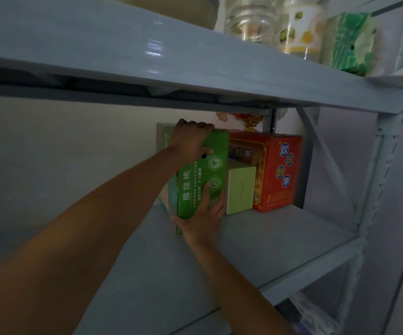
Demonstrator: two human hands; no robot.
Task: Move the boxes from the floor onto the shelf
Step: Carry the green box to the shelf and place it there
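Observation:
A green cardboard box [216,170] with white print stands upright at the back of the grey shelf board [280,240]. My left hand [190,141] grips its top edge, fingers curled over the far side. My right hand [203,218] holds its lower front corner, thumb under the bottom and fingers flat against the printed face. Right of it stand a small pale green box [240,187] and a red box [277,170] with blue round labels. A pale box [163,139] stands partly hidden behind the green one on the left.
The upper shelf board [171,61] hangs low over the boxes and carries glass jars [251,18], a printed cup [299,30] and a green packet [352,39]. A grey upright post [388,189] with a diagonal brace closes the right side. White wall lies behind.

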